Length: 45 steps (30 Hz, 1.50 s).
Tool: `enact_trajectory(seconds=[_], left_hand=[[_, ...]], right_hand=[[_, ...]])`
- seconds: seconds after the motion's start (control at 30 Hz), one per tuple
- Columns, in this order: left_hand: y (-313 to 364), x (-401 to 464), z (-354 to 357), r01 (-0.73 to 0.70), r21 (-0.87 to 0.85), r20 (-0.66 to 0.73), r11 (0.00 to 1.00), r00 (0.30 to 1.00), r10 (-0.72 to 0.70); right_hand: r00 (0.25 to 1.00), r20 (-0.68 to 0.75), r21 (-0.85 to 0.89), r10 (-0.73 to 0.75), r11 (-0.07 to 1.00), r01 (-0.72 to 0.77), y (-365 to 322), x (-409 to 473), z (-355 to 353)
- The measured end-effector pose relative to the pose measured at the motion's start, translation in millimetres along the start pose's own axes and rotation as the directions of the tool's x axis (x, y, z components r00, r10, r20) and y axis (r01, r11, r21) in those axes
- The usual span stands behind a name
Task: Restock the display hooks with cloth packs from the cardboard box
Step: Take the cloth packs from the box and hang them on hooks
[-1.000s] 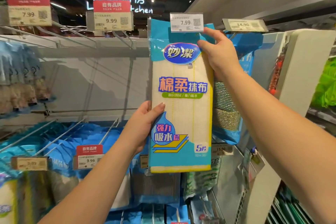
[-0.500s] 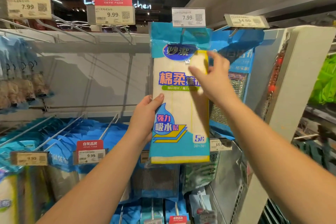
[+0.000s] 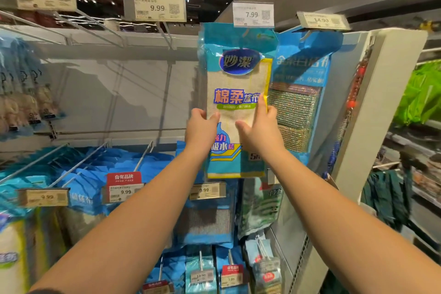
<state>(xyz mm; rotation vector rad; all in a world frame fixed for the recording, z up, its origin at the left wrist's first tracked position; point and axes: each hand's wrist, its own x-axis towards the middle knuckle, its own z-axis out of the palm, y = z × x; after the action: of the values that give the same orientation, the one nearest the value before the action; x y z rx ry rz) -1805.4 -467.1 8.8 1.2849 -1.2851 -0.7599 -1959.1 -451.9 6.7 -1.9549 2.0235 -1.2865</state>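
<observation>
A tall cloth pack (image 3: 235,83), blue and cream with a yellow edge, hangs at the top row under the 7.99 price tag (image 3: 253,14). My left hand (image 3: 201,126) grips its left edge at mid-height, thumb on the front. My right hand (image 3: 259,129) holds the right edge, fingers across the front and one finger up along the yellow border. The hook itself is hidden behind the pack's top. The cardboard box is out of view.
A blue pack of glittery scouring pads (image 3: 298,102) hangs just right, under a 14.90 tag (image 3: 322,20). Bare wire hooks (image 3: 90,24) jut out at upper left. Blue packs fill the lower rows (image 3: 95,174). A white shelf end panel (image 3: 381,102) stands at right.
My right hand came down from the pack's top corner to its right edge at mid-height. My left hand slid up a little. The pack now hangs lower under the tag.
</observation>
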Motion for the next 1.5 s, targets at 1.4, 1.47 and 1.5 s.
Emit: enact_trajectory(seconds=[1.4, 1.47, 1.5], left_hand=[[-253.5, -575.9, -510.1, 0.446, 0.682, -0.006, 0.58, 0.796, -0.606], [-266.2, -596.8, -564.9, 0.471, 0.7, -0.048, 0.537, 0.781, -0.623], [-273.0, -606.4, -596.2, 0.485, 0.703, -0.068, 0.52, 0.773, -0.63]], right_hand=[[0.297, 0.954, -0.045, -0.033, 0.966, 0.253, -199.9, -650.9, 139.4], [0.233, 0.97, -0.008, -0.066, 0.954, 0.301, -245.1, -681.5, 166.3], [0.199, 0.976, 0.017, -0.088, 0.943, 0.333, -269.5, -697.1, 181.9]])
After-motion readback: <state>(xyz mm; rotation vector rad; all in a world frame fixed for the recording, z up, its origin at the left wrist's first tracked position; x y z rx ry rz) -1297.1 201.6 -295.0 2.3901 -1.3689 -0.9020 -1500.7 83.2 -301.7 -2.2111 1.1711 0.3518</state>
